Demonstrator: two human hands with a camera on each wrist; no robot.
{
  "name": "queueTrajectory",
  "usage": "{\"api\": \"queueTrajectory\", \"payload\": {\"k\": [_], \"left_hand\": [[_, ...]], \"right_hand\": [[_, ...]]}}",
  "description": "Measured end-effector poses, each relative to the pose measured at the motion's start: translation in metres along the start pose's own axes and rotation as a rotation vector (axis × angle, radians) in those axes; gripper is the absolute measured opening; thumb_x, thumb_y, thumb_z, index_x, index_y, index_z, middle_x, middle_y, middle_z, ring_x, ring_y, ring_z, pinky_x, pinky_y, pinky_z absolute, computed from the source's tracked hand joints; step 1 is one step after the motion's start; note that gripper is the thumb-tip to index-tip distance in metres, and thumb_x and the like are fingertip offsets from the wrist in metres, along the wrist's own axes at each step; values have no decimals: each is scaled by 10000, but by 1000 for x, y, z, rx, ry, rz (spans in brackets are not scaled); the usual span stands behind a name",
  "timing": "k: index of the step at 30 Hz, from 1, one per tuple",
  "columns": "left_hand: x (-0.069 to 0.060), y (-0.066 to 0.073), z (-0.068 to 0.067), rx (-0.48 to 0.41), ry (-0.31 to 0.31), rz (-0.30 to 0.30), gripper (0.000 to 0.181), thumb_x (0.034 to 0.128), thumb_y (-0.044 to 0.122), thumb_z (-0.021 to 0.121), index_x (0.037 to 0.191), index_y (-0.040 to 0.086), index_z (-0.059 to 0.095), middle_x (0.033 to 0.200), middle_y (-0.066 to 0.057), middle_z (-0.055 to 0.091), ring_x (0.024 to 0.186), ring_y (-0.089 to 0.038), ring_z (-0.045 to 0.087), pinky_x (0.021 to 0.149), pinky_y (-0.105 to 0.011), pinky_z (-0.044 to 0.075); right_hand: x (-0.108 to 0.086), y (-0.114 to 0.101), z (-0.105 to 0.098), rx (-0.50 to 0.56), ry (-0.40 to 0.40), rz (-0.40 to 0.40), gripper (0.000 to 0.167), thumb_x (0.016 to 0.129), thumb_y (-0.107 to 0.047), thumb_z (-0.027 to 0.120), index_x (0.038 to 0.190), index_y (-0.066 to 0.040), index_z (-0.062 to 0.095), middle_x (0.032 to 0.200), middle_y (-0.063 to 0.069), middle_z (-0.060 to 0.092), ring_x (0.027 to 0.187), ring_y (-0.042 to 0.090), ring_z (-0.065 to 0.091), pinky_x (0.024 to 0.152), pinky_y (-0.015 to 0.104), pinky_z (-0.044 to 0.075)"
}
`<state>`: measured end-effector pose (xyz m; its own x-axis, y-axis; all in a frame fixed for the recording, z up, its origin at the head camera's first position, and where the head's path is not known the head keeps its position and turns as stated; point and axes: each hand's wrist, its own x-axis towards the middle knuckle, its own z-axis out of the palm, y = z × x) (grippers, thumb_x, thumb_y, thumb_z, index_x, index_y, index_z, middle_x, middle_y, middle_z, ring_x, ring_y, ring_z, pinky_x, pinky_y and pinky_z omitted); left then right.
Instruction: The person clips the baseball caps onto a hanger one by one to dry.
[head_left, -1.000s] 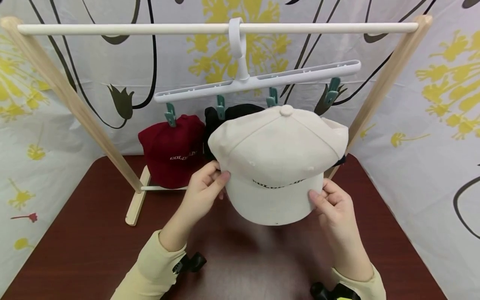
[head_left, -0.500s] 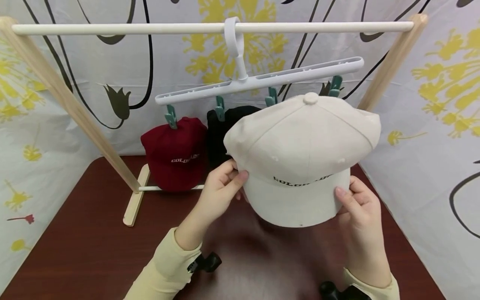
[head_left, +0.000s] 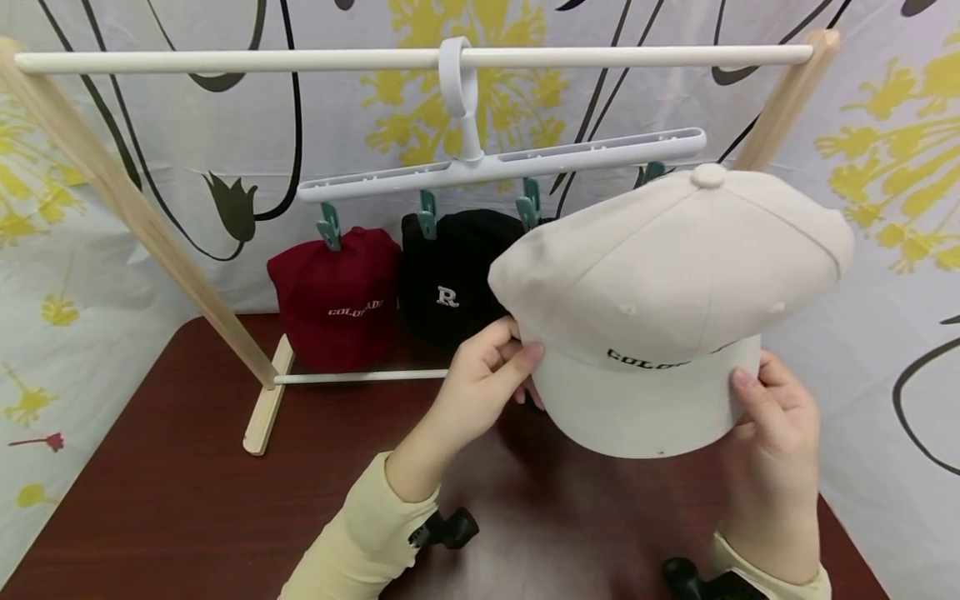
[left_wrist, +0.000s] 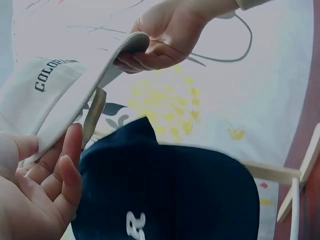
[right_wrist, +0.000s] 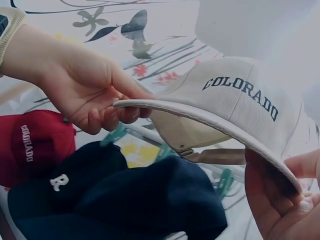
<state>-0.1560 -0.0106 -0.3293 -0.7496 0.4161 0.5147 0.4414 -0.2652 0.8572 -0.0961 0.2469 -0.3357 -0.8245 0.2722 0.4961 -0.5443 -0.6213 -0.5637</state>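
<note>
A white baseball cap (head_left: 682,267) with COLORADO on its front is held up over the right side of the rack, brim toward me. My left hand (head_left: 487,375) pinches one side edge of the brim, thumb on top and fingers underneath. On the opposite edge, my right hand (head_left: 780,417) grips the brim the same way. The right wrist view shows the cap's back strap (right_wrist: 215,156) under the crown. Behind hang a red cap (head_left: 337,292) and a black cap (head_left: 457,275) marked R. Another dark cap (right_wrist: 165,195) shows in the right wrist view, mostly hidden from the head view.
A white hanger (head_left: 502,167) hooks over the rack's white rod (head_left: 262,61), tilted up to the right. Green clips (head_left: 427,215) hang from it, the rightmost partly behind the white cap. Wooden legs (head_left: 150,217) stand on the dark red table (head_left: 225,500). Patterned cloth covers the back.
Both hands have carried the white cap rightward and closer, so it looks larger. The black cap's R has come into view, and the right end of the hanger is more covered.
</note>
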Motion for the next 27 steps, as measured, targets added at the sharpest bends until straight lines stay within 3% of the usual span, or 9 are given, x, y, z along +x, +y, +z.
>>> {"api": "queueTrajectory", "payload": {"k": [10,21,27], "left_hand": [[8,-3,30,-28,-54,-84,127,953,21,567,1073,-13,543,892,-195,679,590,-188,648,535,-326,456],[15,2,48,-68,-77,-112,194,942,36,595,1128,18,541,916,-189,674,602,-157,641,535,-231,431],[19,1,58,-105,-71,-91,223,923,5,612,1133,-7,537,914,-216,664,616,-175,629,606,-285,519]], "right_hand": [[7,-19,-9,146,222,-103,252,948,151,286,1048,263,488,844,322,595,653,361,639,541,386,544],[11,-31,-13,199,260,-207,209,928,161,281,887,257,462,836,361,581,640,410,635,521,423,542],[10,-36,-17,213,238,-244,227,931,154,246,833,245,429,829,360,563,631,416,617,521,425,537]]}}
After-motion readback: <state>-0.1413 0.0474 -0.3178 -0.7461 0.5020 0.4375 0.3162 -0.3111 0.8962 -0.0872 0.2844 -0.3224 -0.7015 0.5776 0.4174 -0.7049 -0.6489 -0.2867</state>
